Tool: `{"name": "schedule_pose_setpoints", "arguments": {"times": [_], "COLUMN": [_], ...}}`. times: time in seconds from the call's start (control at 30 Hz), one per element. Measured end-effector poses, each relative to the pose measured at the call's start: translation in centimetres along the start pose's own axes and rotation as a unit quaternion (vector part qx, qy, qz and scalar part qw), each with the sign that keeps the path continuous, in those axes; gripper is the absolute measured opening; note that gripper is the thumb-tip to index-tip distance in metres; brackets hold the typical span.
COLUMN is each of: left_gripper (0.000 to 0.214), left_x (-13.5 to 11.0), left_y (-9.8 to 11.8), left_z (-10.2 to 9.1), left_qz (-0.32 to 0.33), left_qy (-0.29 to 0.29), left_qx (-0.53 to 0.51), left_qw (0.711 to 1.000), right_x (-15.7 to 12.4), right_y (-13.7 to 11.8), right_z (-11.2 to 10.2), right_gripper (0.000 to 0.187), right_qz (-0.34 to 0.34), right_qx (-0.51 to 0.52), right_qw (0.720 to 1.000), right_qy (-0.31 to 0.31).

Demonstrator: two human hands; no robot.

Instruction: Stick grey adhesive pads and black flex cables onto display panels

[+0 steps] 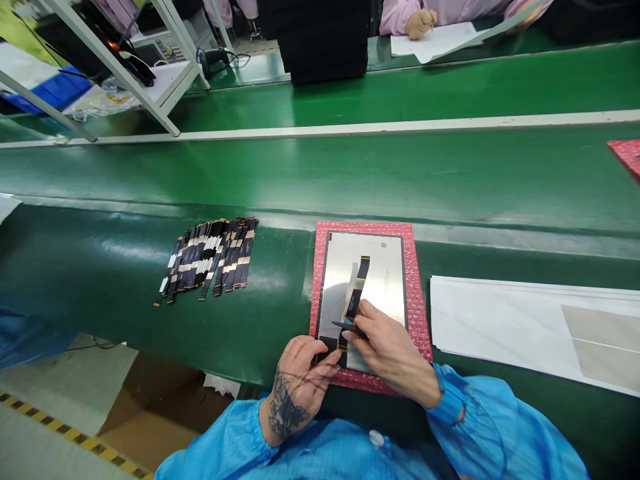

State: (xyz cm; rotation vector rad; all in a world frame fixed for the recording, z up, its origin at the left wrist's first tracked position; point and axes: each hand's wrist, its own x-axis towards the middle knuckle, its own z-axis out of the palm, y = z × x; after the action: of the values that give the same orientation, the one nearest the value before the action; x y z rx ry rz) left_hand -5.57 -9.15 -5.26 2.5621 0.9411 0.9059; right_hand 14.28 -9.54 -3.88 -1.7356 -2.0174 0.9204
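A display panel (385, 287) with a silvery back lies on a pink bubble-wrap sheet (419, 293). A black flat flex cable (358, 287) rises from the panel's lower left edge and lies slanted across its back. My left hand (305, 383) has its fingers bent and closed at the cable's lower end, by the panel's corner; the exact contact is partly hidden. Gripped in my right hand (385, 343) is a slim black pointed tool (347, 327), its tip pointing left over the lower part of the cable.
Several flex cables (210, 260) lie in a row on the green table, left of the panel. White sheets (495, 313) are stacked on the right. Behind runs a green belt (450, 160) with a white rail. Across it, a person in pink handles papers (435, 41). Below left stands a cardboard box (155, 400).
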Motion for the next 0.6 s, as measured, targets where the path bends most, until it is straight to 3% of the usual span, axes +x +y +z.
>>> {"name": "schedule_pose_setpoints", "arguments": {"times": [0.17,0.37,0.5,0.6], "left_gripper": [0.018,0.023,0.025,0.027], "left_x": [0.0,-1.1,-2.0,-2.2], "left_y": [0.1,0.0,-0.5,-0.7], "left_z": [0.2,1.4,0.9,0.5], "left_qz": [0.010,0.009,0.041,0.037], "left_qy": [0.000,0.061,-0.033,-0.050], "left_qx": [0.003,0.047,0.081,0.085], "left_qw": [1.000,0.997,0.995,0.994], "right_x": [-0.1,-0.1,-0.1,-0.2], "right_y": [-0.1,0.0,0.0,0.0], "right_z": [-0.2,-0.1,-0.1,-0.1], "right_gripper": [0.012,0.014,0.018,0.019], "right_qz": [0.020,0.021,0.015,0.012], "right_qx": [0.025,0.048,0.069,0.079], "right_qw": [0.999,0.998,0.997,0.997], "right_qy": [-0.027,-0.023,-0.018,-0.013]}}
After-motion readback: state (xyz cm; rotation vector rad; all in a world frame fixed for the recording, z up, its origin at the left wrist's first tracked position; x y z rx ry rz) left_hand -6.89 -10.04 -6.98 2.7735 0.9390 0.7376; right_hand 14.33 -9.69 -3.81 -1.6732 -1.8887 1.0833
